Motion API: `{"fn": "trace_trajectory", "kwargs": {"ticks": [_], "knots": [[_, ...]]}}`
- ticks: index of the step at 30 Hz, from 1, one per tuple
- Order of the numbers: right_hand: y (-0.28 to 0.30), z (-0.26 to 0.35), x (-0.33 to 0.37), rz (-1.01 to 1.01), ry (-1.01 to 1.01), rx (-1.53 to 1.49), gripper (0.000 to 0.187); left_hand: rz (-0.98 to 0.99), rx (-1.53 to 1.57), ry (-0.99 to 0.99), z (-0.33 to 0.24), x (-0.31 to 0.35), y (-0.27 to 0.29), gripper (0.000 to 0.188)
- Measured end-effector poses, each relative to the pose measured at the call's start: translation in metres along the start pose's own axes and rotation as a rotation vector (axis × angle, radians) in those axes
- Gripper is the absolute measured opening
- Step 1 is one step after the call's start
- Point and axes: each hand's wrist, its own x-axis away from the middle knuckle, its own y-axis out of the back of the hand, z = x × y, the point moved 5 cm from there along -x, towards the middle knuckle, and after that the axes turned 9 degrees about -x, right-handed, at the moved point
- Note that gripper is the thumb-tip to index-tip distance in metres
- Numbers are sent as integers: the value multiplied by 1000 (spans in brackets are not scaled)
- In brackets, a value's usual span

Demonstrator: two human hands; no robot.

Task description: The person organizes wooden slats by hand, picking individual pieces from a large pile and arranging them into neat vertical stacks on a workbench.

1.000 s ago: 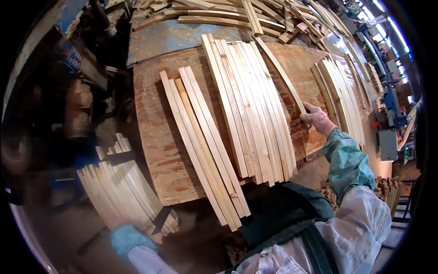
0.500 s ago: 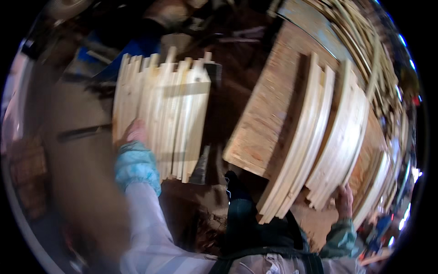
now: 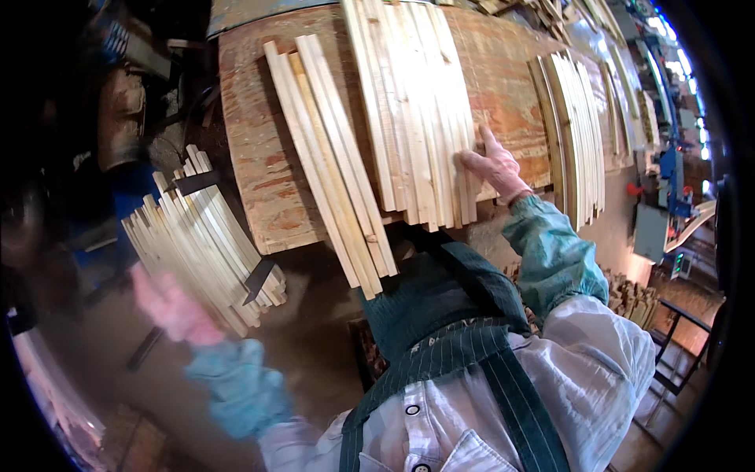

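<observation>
Just left of the loosely spread, empty right grip (image 3: 501, 168), touches slats (image 3: 417, 118) laid parallel, presumably to sit flush; cannot tell the hold of the blurred left grip (image 3: 178, 308).

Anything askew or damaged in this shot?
Slightly askew: the narrow group of wooden strips on the table sits slanted, its near ends sticking out past the edge. The stack of strips at left has ragged ends, a few poking out at the top. No breakage visible.

Smooth, pale wood strips (image 3: 417, 118), rough blotchy plywood board (image 3: 511, 86), matt cloth apron (image 3: 456, 291), crinkled, faintly glossy sleeve cover (image 3: 554, 248)
</observation>
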Motion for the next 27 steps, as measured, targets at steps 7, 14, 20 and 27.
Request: {"fn": "trace_trajectory", "kwargs": {"ticks": [7, 14, 20, 27], "knots": [[-23, 47, -18, -6, 180, 86, 134, 729, -311, -538, -154, 216, -207, 80], [-14, 27, -40, 100, 261, -45, 126, 899, -975, -436, -165, 236, -294, 127], [16, 3, -54, 35, 321, 28, 117, 891, -931, -94, -168, 242, -295, 132], [48, -9, -75, -37, 167, 66, 109, 788, -1018, 116, -219, 234, -317, 129]]}}
